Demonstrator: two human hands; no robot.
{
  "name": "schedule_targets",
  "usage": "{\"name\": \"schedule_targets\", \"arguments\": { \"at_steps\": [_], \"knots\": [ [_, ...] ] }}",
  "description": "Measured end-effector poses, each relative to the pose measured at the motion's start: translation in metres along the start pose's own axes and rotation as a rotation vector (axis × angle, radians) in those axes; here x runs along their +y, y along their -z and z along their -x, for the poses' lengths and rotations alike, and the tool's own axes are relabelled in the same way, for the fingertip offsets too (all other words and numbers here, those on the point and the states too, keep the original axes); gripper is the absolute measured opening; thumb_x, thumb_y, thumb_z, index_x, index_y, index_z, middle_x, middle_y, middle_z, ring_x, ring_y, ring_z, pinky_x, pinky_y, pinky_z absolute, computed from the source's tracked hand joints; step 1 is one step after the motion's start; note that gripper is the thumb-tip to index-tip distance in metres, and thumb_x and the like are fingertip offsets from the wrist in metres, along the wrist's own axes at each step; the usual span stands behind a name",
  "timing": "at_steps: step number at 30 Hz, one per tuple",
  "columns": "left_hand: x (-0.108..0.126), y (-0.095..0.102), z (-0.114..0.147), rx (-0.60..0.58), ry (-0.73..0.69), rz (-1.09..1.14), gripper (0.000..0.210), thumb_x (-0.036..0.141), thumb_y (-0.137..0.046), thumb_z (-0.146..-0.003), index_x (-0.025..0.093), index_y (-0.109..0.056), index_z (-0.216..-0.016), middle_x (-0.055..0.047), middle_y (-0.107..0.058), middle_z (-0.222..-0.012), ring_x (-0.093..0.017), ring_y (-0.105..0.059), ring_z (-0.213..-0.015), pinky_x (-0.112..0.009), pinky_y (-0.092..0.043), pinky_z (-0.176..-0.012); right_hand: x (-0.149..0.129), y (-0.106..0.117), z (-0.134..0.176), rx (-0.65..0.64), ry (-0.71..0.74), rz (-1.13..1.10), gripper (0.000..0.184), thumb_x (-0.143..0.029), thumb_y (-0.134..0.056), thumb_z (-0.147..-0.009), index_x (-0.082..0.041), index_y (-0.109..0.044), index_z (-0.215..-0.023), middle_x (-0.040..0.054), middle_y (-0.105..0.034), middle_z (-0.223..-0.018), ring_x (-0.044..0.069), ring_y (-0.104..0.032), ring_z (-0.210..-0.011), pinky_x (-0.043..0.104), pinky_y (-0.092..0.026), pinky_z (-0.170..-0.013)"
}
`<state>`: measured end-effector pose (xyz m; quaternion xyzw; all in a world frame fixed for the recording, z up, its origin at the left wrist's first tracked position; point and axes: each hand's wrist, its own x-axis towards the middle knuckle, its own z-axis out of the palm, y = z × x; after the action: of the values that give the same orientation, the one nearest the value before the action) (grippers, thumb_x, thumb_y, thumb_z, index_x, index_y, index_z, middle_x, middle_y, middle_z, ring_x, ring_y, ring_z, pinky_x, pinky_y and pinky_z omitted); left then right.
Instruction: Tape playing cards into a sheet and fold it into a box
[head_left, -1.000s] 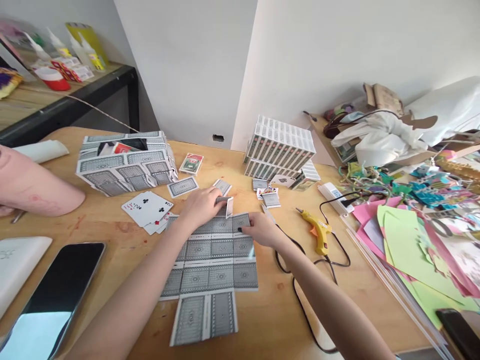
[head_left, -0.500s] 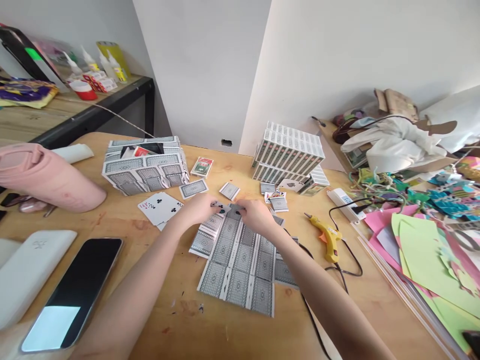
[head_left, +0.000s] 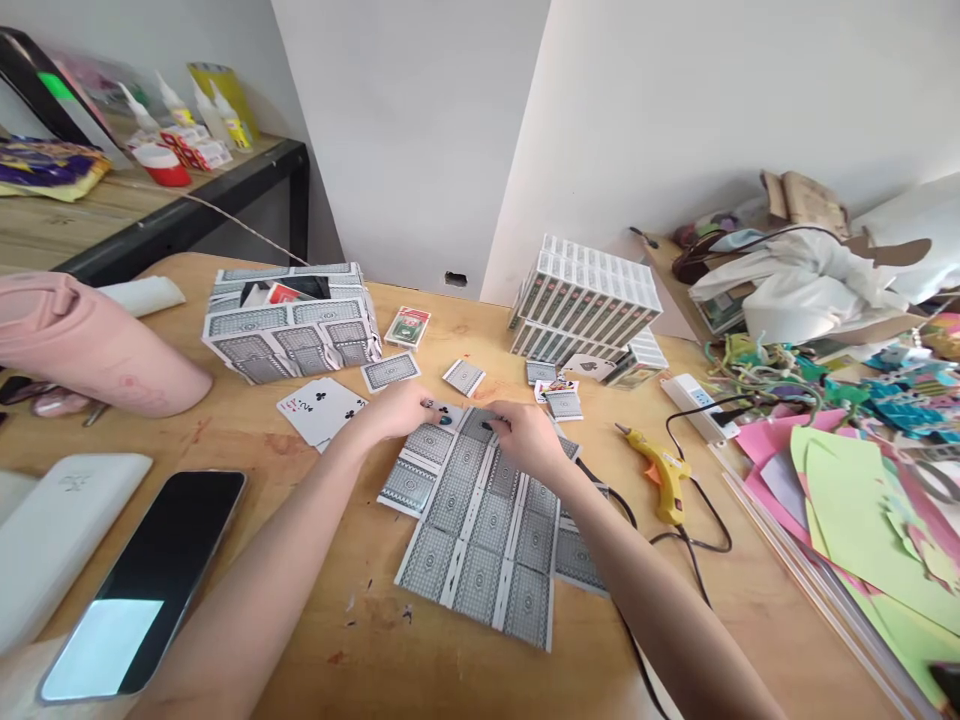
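A flat panel of joined playing cards point(head_left: 480, 550), grey patterned backs up, lies on the table in front of me. At its far left corner my left hand point(head_left: 401, 410) pinches a playing card point(head_left: 450, 414) whose club face shows. My right hand point(head_left: 525, 436) has its fingers closed on the panel's far edge; the fingertips are partly hidden. More joined cards point(head_left: 409, 485) stick out from under the panel on the left, and others point(head_left: 577, 555) on the right. Loose club cards point(head_left: 319, 410) lie face up left of my left hand.
Behind stand a box covered in cards point(head_left: 292, 335) and stacked card packs point(head_left: 592, 300). A yellow glue gun point(head_left: 660, 470) with a black cord lies right. A phone point(head_left: 150, 580), white case point(head_left: 67, 550) and pink roll point(head_left: 97, 345) are left. Coloured paper point(head_left: 862, 510) covers the right side.
My right hand has shifted slightly right along the panel's far edge, its fingers a little farther from my left hand. The left hand stays at the club card. The view has tilted slightly.
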<state>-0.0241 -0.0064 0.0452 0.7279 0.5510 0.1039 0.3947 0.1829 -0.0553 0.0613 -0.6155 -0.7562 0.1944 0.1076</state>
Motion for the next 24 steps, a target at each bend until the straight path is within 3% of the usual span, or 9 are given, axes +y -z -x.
{"name": "schedule_targets", "arguments": {
  "at_steps": [4,10,18,24],
  "knots": [
    [0.005,0.0021,0.0015,-0.037,-0.021,-0.146,0.031,0.043,-0.055,-0.071,0.017,-0.055,-0.053,0.002,-0.052,-0.053,-0.014,-0.046,-0.054,-0.024,-0.026,-0.049,0.002,-0.0001,-0.0006,0.005,-0.003,-0.009,0.021,-0.016,-0.046,-0.081,-0.022,-0.066,-0.084,0.0019,-0.07,-0.08,0.017,-0.059,-0.073,0.022,-0.033,-0.058],
    [0.0072,0.0028,0.0027,-0.04,-0.045,-0.158,0.03,0.041,-0.054,-0.072,0.017,-0.052,-0.053,0.002,-0.049,-0.054,-0.013,-0.045,-0.054,-0.023,-0.025,-0.05,0.0044,-0.001,-0.0016,0.01,-0.009,-0.028,0.021,-0.017,-0.048,-0.08,-0.023,-0.067,-0.086,0.0023,-0.071,-0.083,0.018,-0.061,-0.077,0.023,-0.036,-0.061],
    [0.008,0.0027,0.003,-0.047,-0.054,-0.144,0.028,0.04,-0.054,-0.071,0.018,-0.056,-0.055,0.002,-0.055,-0.055,-0.014,-0.048,-0.057,-0.023,-0.029,-0.051,0.0077,-0.0043,-0.0045,0.005,-0.035,-0.102,0.026,-0.016,-0.05,-0.078,-0.024,-0.069,-0.095,0.0024,-0.072,-0.094,0.02,-0.063,-0.088,0.025,-0.043,-0.072],
    [0.006,0.0008,0.0026,-0.049,-0.071,-0.118,0.024,0.04,-0.054,-0.07,0.018,-0.061,-0.062,0.002,-0.059,-0.06,-0.015,-0.05,-0.06,-0.023,-0.03,-0.053,0.0087,-0.005,-0.0042,0.012,-0.073,-0.14,0.027,-0.017,-0.052,-0.079,-0.024,-0.069,-0.099,0.0024,-0.072,-0.095,0.019,-0.064,-0.086,0.026,-0.045,-0.073]
  ]
}}
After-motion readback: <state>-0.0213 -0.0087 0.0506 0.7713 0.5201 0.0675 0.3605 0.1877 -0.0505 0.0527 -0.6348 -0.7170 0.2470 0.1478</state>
